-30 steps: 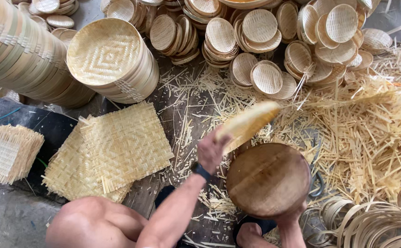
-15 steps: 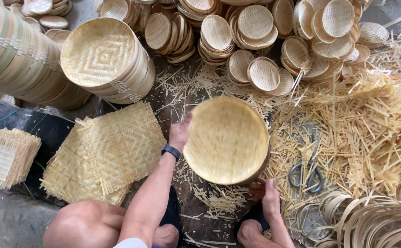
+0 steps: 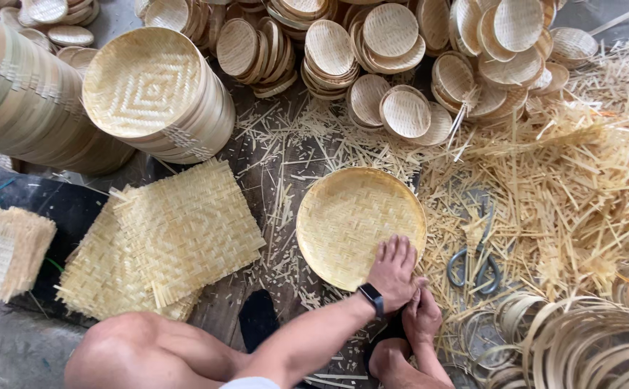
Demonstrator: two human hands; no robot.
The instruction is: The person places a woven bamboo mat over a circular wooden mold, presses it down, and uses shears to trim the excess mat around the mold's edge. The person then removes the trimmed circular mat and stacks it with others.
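The left hand (image 3: 393,274) is pressing flat, fingers spread, on the tray (image 3: 357,225); the right hand (image 3: 421,314) is gripping its near rim beside scissors (image 3: 473,263).

No packages, labels, signs or screens visible.

a black smartwatch with a dark band (image 3: 371,296) circles the left wrist, both forearms and the knee at seven o'clock are bare, and a pale sleeve edge (image 3: 251,382) shows at six o'clock.
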